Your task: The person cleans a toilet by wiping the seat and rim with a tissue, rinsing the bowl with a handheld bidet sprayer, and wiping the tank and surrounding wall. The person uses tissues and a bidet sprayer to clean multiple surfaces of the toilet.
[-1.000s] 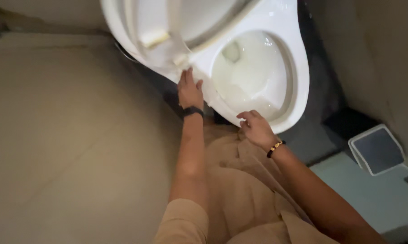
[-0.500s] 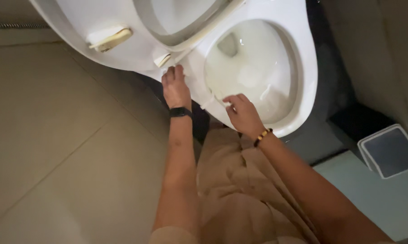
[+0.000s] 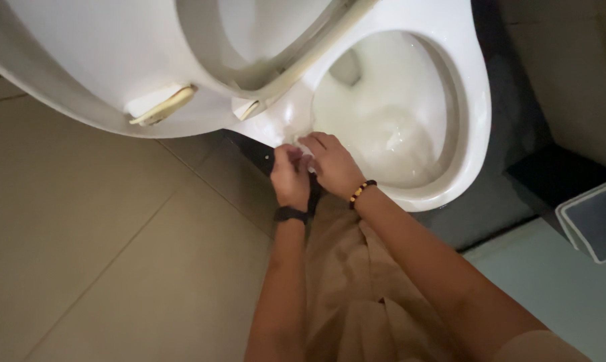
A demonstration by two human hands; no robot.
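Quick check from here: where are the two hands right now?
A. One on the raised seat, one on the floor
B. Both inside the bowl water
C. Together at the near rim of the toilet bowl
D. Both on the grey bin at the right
C: the left hand and right hand meet at the near rim of the white toilet bowl, with the seat raised above them.

Dim room: beige tiled floor [image 3: 95,268], what seems a grey-lidded bin [image 3: 596,218] at right.

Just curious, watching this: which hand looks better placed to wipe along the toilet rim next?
Probably the right hand: it rests against the toilet rim beside the bowl, fingers on the small white wad. The left hand sits lower, just off the rim.
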